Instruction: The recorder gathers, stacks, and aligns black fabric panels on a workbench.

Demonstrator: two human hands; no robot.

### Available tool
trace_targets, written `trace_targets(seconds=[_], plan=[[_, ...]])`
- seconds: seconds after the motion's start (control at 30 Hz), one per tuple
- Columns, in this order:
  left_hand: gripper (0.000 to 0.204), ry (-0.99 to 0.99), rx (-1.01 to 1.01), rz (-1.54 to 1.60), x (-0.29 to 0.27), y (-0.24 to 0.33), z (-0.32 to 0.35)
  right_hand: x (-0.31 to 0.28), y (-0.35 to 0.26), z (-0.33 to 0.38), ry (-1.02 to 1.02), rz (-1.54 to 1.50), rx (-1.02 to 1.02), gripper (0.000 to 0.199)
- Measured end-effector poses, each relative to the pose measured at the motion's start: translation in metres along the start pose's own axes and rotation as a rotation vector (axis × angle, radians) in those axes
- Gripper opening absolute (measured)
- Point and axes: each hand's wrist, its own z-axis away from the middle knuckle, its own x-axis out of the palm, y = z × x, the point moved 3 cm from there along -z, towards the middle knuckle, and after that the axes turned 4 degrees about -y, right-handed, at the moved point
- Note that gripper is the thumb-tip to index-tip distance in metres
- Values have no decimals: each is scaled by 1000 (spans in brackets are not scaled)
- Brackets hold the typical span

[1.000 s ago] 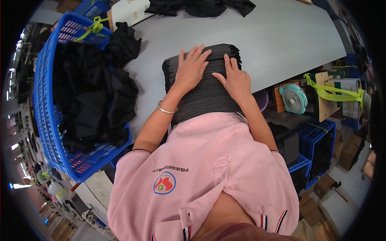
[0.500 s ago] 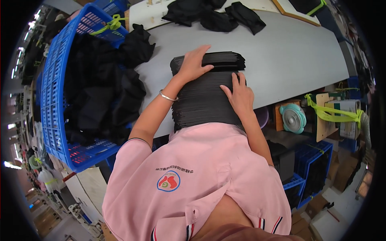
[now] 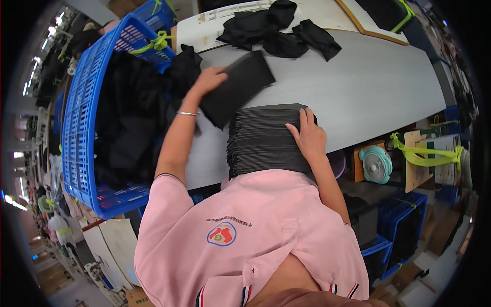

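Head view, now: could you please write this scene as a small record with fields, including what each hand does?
Left hand: holds a flat black bundle
Right hand: rests on the right side of a stack of thin black pieces, fingers extended
Work surface: grey table
Left side: blue perforated basket with crumpled black cloth
Far side: loose black cloth pieces
Right side: turquoise fan

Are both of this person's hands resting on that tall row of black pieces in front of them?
No: only the right hand is on the row of black pieces; the left hand grips a separate black bundle.
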Motion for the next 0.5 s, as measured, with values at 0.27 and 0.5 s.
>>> trace_targets(seconds=[0.27,0.5], plan=[[57,180,469,-186,52,-4,12,10,0,2,-15,-35,45,66],[65,-725,112,177,120,74,3,-46,11,48,325,-419,275,40]])
